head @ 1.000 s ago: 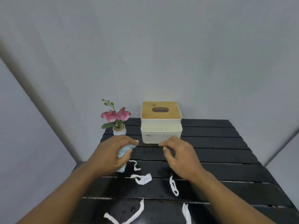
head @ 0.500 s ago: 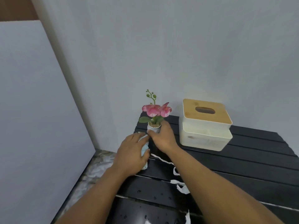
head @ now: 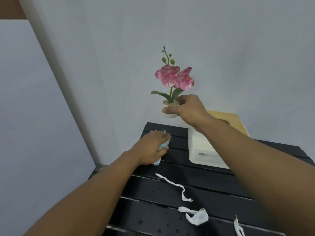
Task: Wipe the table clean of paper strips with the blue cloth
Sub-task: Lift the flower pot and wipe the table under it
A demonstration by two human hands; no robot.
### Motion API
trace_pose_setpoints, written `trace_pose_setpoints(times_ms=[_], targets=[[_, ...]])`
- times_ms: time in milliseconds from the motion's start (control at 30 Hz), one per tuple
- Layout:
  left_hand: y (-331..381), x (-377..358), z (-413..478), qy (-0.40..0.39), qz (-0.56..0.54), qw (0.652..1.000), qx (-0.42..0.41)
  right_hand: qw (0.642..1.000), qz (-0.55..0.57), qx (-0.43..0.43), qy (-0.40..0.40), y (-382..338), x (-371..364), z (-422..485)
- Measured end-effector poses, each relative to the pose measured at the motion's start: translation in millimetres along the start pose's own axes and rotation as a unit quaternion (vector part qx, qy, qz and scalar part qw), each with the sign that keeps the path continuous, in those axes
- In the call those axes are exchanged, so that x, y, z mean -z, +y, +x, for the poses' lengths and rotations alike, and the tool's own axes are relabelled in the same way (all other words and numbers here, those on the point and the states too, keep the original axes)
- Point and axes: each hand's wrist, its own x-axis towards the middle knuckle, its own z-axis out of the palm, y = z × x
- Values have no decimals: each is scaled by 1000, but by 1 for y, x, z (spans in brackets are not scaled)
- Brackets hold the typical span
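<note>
Cleanup at a black slatted wooden table (head: 170,212) set against a plain grey wall (head: 238,48). Presses a crumpled light-blue cloth (head: 162,147) onto the far left corner of the tabletop with the left hand (head: 150,149), fingers curled over the fabric so that only its edges show. Grips a small round white pot (head: 169,115) of pink orchid blooms (head: 173,77) with the right hand (head: 185,108), thumb across the front and fingers wrapped behind. Holds the pot upright in the air, clear of the table's far edge. Crosses the right forearm over a white rectangular tissue box with a pale wooden lid (head: 204,150), which stands just right of the cloth. Shows three white paper strips on the nearer slats, apart from the cloth: a long wavy strip (head: 172,182), a crumpled wider strip (head: 196,217) nearer still, and a thin looped strip (head: 237,227) to its right.
</note>
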Motion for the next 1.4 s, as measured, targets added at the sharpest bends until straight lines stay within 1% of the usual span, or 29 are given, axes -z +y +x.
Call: trace_pose_setpoints(times_ms=[100,167,233,267,333,400,467,500,533,567,633,700,767,867,967,1033,1067,1100,1133,1200,1233,1267,1300,1333,1367,1400], targets=[[18,-1,-19,-33,-45,993,-100,1000,24,-4,6,1,14,4],[29,-3,-38,-49,-81,984,-148,999,39,-4,10,2,19,6],[33,-4,-51,-43,-110,979,-169,999,48,-8,12,4,21,6],[30,-4,-52,-27,-113,979,-165,999,51,-10,10,5,22,5],[17,-3,-42,35,-94,988,-120,998,53,-11,6,7,24,4],[-1,-4,-17,83,-70,994,-13,998,59,-9,3,9,26,2],[-12,-8,14,94,-56,990,89,998,58,-1,5,10,29,2],[-13,-11,29,94,-50,988,113,999,54,4,4,11,31,2],[-11,-14,42,89,-47,988,118,999,48,9,2,12,32,2],[-7,-16,53,76,-50,990,104,999,40,14,0,13,34,2],[2,-17,62,28,-69,997,35,999,26,23,-3,15,36,1],[11,-11,54,-9,-88,995,-42,999,19,30,1,16,38,1],[20,-6,32,-23,-103,990,-94,999,22,31,5,16,39,2],[30,-2,-20,-20,-142,981,-129,999,22,28,-2,15,39,0],[23,-2,-58,-21,-145,981,-127,999,17,29,-9,13,40,-3],[15,-5,-54,4,-127,987,-97,999,11,30,-12,10,39,-4],[10,-7,-42,31,-119,990,-69,999,10,29,-12,9,39,-4],[5,-11,-26,62,-109,992,-24,1000,11,28,-8,9,38,-4],[2,-15,-7,90,-98,990,42,1000,13,26,-4,9,36,-5],[0,-21,32,134,-71,970,191,1000,12,26,2,10,32,-5],[1,-23,46,146,-50,958,243,1000,11,26,2,11,29,-6],[3,-24,55,150,-23,953,263,1000,9,27,-1,11,26,-6],[5,-25,59,147,-4,957,250,1000,6,27,-5,12,24,-6],[7,-25,58,130,-7,971,201,1000,3,25,-9,12,21,-6],[11,-23,51,96,-34,986,131,1000,1,23,-11,13,19,-6],[15,-19,37,54,-68,995,58,1000,5,19,-11,13,17,-6]])
